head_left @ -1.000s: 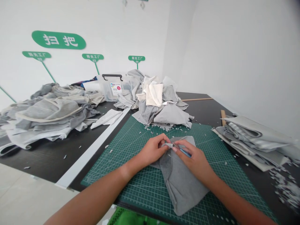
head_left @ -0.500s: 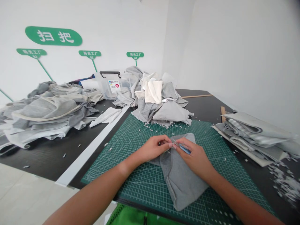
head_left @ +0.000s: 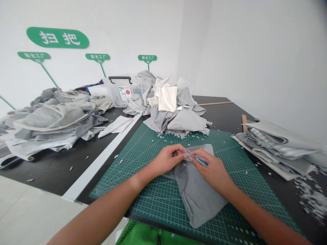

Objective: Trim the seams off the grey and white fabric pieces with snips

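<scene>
A grey piece of fabric lies over the green cutting mat, its lower corner toward me. My left hand pinches the fabric near its upper edge, thumb and forefinger together. Close beside it, my right hand grips a small blue-handled tool with a slim metal end pointing at the left fingertips. The tool's exact kind cannot be made out, since the fingers cover part of it. Both hands meet over the cloth, fingertips nearly touching.
Grey and white fabric pieces are heaped at the mat's far edge, before a clear plastic box. A larger cloth pile lies left. Folded fabric and scraps lie right. A white strip crosses the black table.
The hands stay nearly in place, with small shifts of the fingers at the fabric's edge. The whole view has moved very slightly.
</scene>
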A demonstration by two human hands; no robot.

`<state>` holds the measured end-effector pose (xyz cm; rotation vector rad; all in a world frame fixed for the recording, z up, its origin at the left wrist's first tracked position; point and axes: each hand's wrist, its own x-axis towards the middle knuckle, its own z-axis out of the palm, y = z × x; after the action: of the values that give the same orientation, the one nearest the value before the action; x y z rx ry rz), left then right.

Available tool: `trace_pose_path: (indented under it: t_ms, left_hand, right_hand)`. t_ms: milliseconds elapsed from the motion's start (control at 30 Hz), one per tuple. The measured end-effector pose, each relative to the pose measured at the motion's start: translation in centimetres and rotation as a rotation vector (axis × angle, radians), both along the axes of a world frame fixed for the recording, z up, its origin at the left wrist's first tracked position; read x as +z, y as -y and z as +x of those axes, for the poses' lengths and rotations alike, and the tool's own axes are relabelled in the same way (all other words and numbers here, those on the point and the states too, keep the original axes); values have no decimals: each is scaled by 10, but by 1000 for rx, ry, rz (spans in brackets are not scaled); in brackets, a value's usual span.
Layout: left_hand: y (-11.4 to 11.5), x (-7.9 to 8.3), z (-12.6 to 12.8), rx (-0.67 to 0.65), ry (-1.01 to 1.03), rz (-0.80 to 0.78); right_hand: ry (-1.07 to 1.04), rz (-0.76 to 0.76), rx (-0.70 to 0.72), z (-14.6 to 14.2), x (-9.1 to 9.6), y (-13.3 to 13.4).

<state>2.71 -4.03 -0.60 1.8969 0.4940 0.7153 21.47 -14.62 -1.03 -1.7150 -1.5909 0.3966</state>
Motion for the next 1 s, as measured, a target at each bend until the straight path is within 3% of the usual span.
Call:
trace_pose_path:
  t_ms: [467, 1000]
  left_hand:
    - [-3, -1, 3, 46, 83, -79]
    - [-4, -12, 7, -4, 131, -299]
  right_hand:
    - [10, -54, 60, 0, 6, -1]
    - [58, -84, 64, -6, 13, 8]
